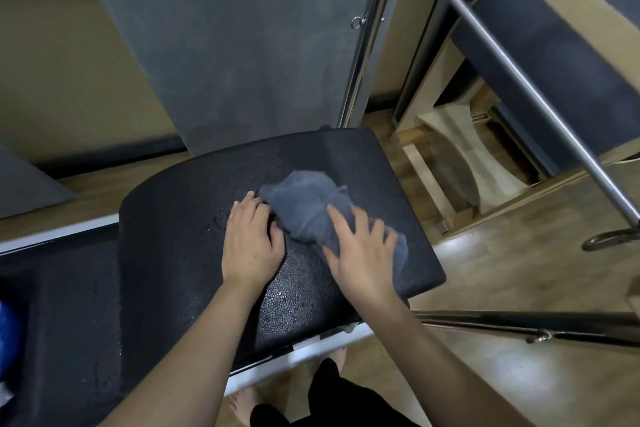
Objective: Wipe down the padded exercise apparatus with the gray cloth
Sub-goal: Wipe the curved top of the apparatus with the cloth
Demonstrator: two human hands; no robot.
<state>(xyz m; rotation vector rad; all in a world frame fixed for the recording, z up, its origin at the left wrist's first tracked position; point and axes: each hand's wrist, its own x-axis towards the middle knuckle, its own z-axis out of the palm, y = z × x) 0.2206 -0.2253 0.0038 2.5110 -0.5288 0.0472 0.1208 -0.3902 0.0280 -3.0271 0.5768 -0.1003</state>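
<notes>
A black padded apparatus (180,239) with a curved, textured top fills the middle of the view, and small wet drops glisten on it. A crumpled gray cloth (304,208) lies on the pad right of centre. My right hand (360,253) rests flat on the cloth's near right part, fingers spread and fairly straight. My left hand (251,239) lies on the pad at the cloth's left edge, its fingertips curled against the cloth's near fold.
A chrome upright pole (363,55) stands behind the pad. A long metal bar (519,80) slants across the right, over wooden equipment (446,156). A dark rod (519,322) runs along the lower right. Wooden floor (519,270) lies right; my feet show below.
</notes>
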